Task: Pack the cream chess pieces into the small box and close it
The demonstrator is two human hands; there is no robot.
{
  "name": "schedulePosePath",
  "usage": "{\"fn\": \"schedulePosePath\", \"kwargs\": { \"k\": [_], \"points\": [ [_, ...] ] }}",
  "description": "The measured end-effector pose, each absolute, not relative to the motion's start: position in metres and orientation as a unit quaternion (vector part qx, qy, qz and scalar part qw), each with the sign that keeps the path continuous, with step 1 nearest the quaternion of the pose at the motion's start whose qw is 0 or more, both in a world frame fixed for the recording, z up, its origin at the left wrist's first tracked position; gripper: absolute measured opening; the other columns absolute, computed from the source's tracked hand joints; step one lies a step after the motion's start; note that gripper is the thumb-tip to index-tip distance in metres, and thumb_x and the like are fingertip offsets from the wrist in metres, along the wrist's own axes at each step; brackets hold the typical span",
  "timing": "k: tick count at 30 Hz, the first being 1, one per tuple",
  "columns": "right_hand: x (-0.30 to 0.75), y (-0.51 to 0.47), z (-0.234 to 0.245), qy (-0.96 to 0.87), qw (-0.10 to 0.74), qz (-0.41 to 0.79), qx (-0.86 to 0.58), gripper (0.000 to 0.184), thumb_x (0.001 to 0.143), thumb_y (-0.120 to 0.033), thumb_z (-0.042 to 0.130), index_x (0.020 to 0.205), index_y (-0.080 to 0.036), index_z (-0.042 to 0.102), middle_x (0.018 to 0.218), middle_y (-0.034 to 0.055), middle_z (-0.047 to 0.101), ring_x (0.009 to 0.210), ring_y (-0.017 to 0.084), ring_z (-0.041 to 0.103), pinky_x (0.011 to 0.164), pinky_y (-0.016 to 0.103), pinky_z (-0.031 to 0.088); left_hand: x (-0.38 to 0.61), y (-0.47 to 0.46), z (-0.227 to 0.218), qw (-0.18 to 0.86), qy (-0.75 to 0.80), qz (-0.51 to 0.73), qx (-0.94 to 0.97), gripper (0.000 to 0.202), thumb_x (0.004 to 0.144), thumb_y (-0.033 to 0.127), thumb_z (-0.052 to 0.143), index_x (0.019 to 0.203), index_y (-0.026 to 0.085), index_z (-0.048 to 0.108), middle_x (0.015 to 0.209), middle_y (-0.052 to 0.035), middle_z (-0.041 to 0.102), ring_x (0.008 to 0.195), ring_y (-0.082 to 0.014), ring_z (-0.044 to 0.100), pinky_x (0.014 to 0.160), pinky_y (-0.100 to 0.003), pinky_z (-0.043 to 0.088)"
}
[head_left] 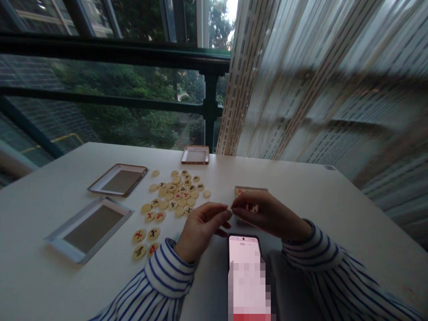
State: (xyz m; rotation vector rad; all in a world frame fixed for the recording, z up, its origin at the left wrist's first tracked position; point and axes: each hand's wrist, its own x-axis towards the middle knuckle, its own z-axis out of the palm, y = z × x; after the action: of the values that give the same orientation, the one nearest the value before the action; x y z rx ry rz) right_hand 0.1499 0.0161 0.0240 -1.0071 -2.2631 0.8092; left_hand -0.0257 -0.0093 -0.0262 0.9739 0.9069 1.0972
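Note:
Between the fingertips of my left hand (203,227) a small round xiangqi piece (229,211) is pinched, mostly covered. My right hand (267,214) meets it from the other side, thumb and fingers curled together at that piece's edge; whether it also grips something is hidden. Behind and below the right hand sits a small clear-sided box (251,189) with red-marked pieces in it, partly blocked from sight. To the left lies a loose spread of xiangqi pieces (179,195), some plain side up, others with black or red characters. Several lettered pieces (139,235) lie nearer me by the left sleeve.
A phone (245,272) with a lit, partly blurred screen lies in front of me. Two shallow rectangular trays or lids (123,168) (80,255) rest at the left, and a smaller one (195,148) stands at the white table's (294,178) far edge, near the window railing and curtain.

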Motion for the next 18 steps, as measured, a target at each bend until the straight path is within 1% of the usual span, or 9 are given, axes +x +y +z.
{"fn": "schedulePosePath", "kwargs": {
  "k": [5,9,12,15,17,18],
  "points": [
    [0.1496,0.0166,0.0224,-0.838,0.267,0.302,-0.368,0.007,0.08,-0.02,0.057,0.08,-0.014,0.062,0.067,-0.0002,0.058,0.061,0.008,0.051,0.054,0.02,0.039,-0.023,-0.0092,-0.028,0.652,0.397,0.491,0.419,0.03,0.066,0.031,0.071,0.089,0.012,0.065,0.067,-0.0037,0.068,0.057,-0.013,0.063,0.055,-0.026,0.052],
    [0.1504,0.0163,0.021,-0.84,0.27,0.295,-0.366,0.007,0.079,-0.018,0.058,0.081,-0.014,0.062,0.068,-0.0003,0.058,0.062,0.008,0.051,0.055,0.02,0.04,-0.0235,-0.0094,-0.032,0.659,0.385,0.488,0.424,0.031,0.069,0.031,0.069,0.094,0.013,0.066,0.073,-0.0048,0.069,0.06,-0.0142,0.064,0.06,-0.029,0.053],
    [0.1515,0.0162,0.0193,-0.84,0.272,0.286,-0.372,0.007,0.078,-0.019,0.059,0.08,-0.014,0.063,0.068,-0.0001,0.058,0.062,0.008,0.051,0.055,0.02,0.04,-0.0241,-0.0095,-0.0338,0.668,0.366,0.486,0.429,0.033,0.071,0.032,0.067,0.098,0.013,0.065,0.077,-0.0056,0.07,0.063,-0.0145,0.065,0.064,-0.03,0.053],
    [0.1515,0.0169,0.0179,-0.839,0.277,0.29,-0.369,0.008,0.079,-0.022,0.058,0.082,-0.015,0.062,0.069,0.0002,0.059,0.062,0.008,0.052,0.055,0.02,0.041,-0.0243,-0.009,-0.0333,0.673,0.355,0.49,0.426,0.038,0.071,0.032,0.067,0.104,0.013,0.061,0.077,-0.0053,0.07,0.065,-0.0148,0.065,0.066,-0.03,0.052],
    [0.1508,0.0172,0.0178,-0.837,0.279,0.299,-0.363,0.009,0.08,-0.023,0.057,0.083,-0.016,0.062,0.07,0.0001,0.06,0.062,0.008,0.052,0.055,0.02,0.041,-0.0243,-0.0083,-0.0323,0.673,0.355,0.497,0.417,0.04,0.07,0.033,0.068,0.103,0.014,0.058,0.074,-0.0046,0.07,0.064,-0.0151,0.065,0.065,-0.03,0.052],
    [0.1502,0.0172,0.0182,-0.837,0.28,0.302,-0.361,0.01,0.08,-0.024,0.057,0.083,-0.016,0.062,0.07,0.0,0.06,0.062,0.008,0.052,0.055,0.02,0.041,-0.0244,-0.008,-0.0319,0.673,0.357,0.5,0.412,0.038,0.069,0.033,0.069,0.1,0.014,0.058,0.072,-0.0042,0.069,0.063,-0.0151,0.065,0.064,-0.03,0.052]
  ]
}}
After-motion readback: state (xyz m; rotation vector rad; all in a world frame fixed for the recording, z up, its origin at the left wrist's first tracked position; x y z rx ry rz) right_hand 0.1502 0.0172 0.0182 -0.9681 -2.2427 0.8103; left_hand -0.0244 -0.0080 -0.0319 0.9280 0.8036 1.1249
